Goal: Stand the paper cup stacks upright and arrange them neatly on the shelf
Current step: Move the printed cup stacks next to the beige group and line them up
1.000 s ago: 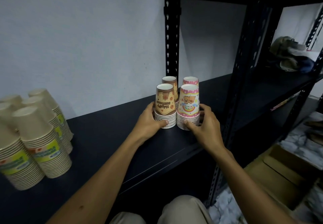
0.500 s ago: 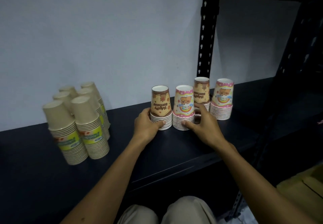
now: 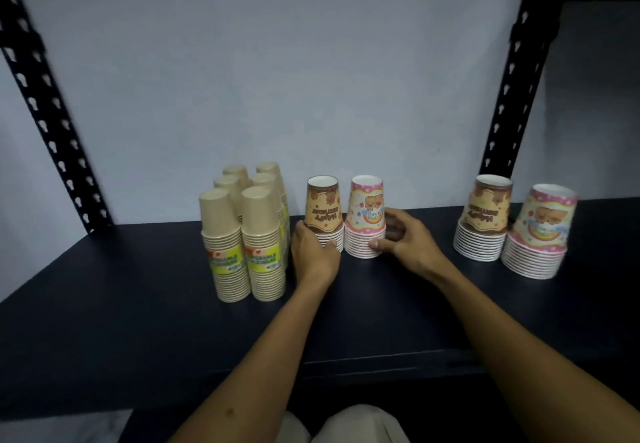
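On the dark shelf (image 3: 138, 304) a brown printed cup stack (image 3: 323, 210) and a pink printed cup stack (image 3: 367, 214) stand upside down, side by side and touching. My left hand (image 3: 313, 255) wraps the base of the brown stack. My right hand (image 3: 405, 243) grips the base of the pink stack from the right. Just left of them stands a tight block of several plain tan cup stacks (image 3: 246, 231). A second brown stack (image 3: 485, 221) and a second pink stack (image 3: 540, 231) stand apart at the right.
Black perforated uprights rise at the left (image 3: 45, 110) and right (image 3: 516, 75) against a pale wall. The shelf's front edge (image 3: 381, 363) runs across below my forearms. My knees show at the bottom.
My hands have slid the brown and pink pair leftward along the shelf, from beside the other two printed stacks to right next to the tan block. The view has swung left.
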Motion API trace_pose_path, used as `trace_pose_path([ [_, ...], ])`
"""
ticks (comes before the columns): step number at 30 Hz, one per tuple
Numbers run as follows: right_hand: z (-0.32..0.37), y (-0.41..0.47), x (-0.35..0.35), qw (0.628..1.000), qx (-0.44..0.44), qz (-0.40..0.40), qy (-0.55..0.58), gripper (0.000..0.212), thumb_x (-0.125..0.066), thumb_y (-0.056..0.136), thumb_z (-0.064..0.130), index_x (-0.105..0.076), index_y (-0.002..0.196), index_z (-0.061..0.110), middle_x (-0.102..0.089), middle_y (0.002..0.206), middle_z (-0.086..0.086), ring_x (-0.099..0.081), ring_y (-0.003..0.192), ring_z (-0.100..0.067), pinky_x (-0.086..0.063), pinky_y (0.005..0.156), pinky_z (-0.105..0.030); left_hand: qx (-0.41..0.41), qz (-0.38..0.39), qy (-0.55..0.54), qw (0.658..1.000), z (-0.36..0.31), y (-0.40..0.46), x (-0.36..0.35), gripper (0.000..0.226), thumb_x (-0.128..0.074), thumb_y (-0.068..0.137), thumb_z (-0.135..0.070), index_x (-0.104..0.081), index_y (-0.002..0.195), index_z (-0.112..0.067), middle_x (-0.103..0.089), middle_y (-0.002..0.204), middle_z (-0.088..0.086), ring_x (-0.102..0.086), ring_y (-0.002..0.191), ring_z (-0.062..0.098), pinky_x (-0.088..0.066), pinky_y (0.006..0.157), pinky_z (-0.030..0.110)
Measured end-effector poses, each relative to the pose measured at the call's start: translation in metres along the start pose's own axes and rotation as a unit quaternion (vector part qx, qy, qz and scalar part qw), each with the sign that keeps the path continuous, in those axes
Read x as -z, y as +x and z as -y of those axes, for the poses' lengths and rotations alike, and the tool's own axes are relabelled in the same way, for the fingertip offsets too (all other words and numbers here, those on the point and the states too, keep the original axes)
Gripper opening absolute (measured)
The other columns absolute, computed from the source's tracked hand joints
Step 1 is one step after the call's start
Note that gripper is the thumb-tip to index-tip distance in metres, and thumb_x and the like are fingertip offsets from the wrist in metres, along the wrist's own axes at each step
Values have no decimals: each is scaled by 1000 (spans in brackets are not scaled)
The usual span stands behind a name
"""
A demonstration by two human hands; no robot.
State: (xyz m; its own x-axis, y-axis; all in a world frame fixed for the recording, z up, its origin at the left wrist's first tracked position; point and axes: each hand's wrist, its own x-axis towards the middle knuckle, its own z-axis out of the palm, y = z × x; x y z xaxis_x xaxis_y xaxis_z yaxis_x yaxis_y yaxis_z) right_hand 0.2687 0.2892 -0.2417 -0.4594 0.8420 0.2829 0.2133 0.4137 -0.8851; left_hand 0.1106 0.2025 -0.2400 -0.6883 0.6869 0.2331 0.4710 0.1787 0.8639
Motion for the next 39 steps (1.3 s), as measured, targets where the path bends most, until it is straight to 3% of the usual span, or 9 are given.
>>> trace_pose_path([
  [3,0,10,-3,1000,3,8,22,66,-80,73,7,-52,132,20,-65,119,3,-65,102,-9,-53,82,-22,19,-12,-3,1000,-2,3,-4,54,-64,83,-6,-40,131,-5,-50,134,13,-48,124,30,-39,101,35],
  [9,-7,13,1,998,5,4,55,61,-81,73,6,-55,125,24,-67,116,6,-68,100,-9,-54,82,-24,38,-18,-14,999,2,7,-5,44,-64,84,-5,-43,123,-5,-56,125,13,-55,115,29,-40,83,26],
  [12,-6,10,-2,999,13,-10,38,63,-81,73,10,-54,129,22,-66,114,9,-67,99,-6,-54,79,-20,16,-21,-12,1000,6,8,-6,42,-63,84,-4,-48,123,-6,-56,126,11,-53,117,27,-42,95,30],
  [17,-6,6,-6,999,22,-27,10,65,-83,73,18,-53,131,20,-65,116,7,-65,101,-7,-54,86,-26,2,-10,-19,1000,8,7,-6,50,-57,85,-3,-42,133,-5,-52,134,11,-49,124,28,-41,104,37],
  [21,-5,5,-7,1000,19,-25,-3,66,-82,73,19,-51,132,17,-64,115,6,-63,100,-5,-51,82,-18,10,-1,-57,998,9,6,-4,67,-66,79,-8,-35,139,-8,-55,133,8,-53,122,27,-45,100,37],
  [25,-3,4,-8,1000,19,-22,-12,64,-81,74,18,-52,131,16,-63,112,8,-62,96,-2,-49,76,-13,3,-26,-60,998,8,4,-6,55,-76,77,-16,-44,120,-10,-61,120,8,-59,109,27,-48,86,32],
  [31,-4,3,-8,999,25,-24,-25,65,-81,75,21,-51,133,17,-64,121,3,-62,101,-7,-50,83,-18,6,-37,-50,998,11,6,-7,49,-74,79,-15,-47,120,-10,-59,122,9,-56,113,27,-45,93,34],
  [39,-2,1,-9,999,26,-26,-36,63,-80,76,18,-51,133,16,-64,122,2,-61,93,-2,-48,76,-10,-3,-37,-30,999,12,8,-10,49,-72,81,-14,-48,124,-8,-57,127,9,-53,119,27,-43,99,36],
])
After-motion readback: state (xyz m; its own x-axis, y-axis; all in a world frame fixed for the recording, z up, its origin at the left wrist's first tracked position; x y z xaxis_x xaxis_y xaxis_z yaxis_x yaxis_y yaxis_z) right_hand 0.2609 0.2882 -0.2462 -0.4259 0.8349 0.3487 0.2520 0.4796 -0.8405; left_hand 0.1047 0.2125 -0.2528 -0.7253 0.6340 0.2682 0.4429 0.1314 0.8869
